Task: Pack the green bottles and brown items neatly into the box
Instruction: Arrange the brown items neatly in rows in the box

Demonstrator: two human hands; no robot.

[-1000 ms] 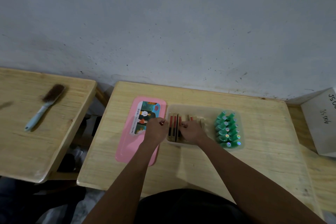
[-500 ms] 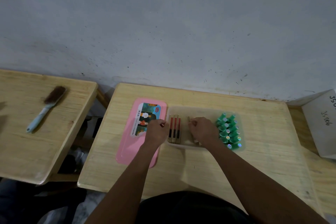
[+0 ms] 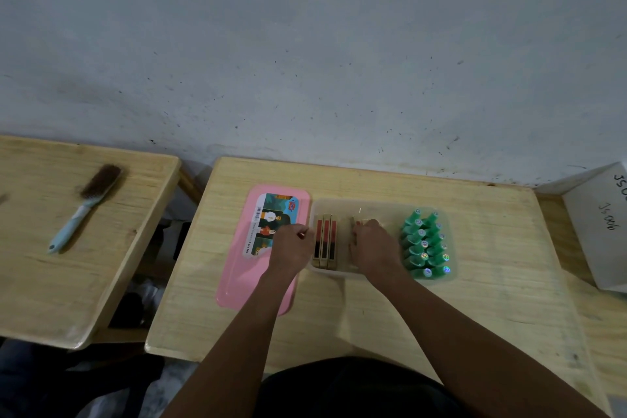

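Note:
A translucent box [image 3: 380, 206] stands on the wooden table [image 3: 339, 312]. Several green bottles [image 3: 424, 244] lie packed in two rows at its right end. Three brown items [image 3: 325, 241] with red and black faces stand side by side at its left end. My left hand [image 3: 291, 246] pinches the box's left rim. My right hand [image 3: 373, 246] is inside the middle of the box, fingers curled over more brown items [image 3: 359, 222]; only their far tips show.
A pink lid [image 3: 244, 271] with a picture label lies just left of the box, under my left forearm. A white carton [image 3: 604, 227] sits at the right edge. On the neighbouring table at the left lies a brush [image 3: 84, 205].
My right hand has slid right, away from the three standing brown items, taking a group of brown items toward the middle of the box. My left hand stays at the rim.

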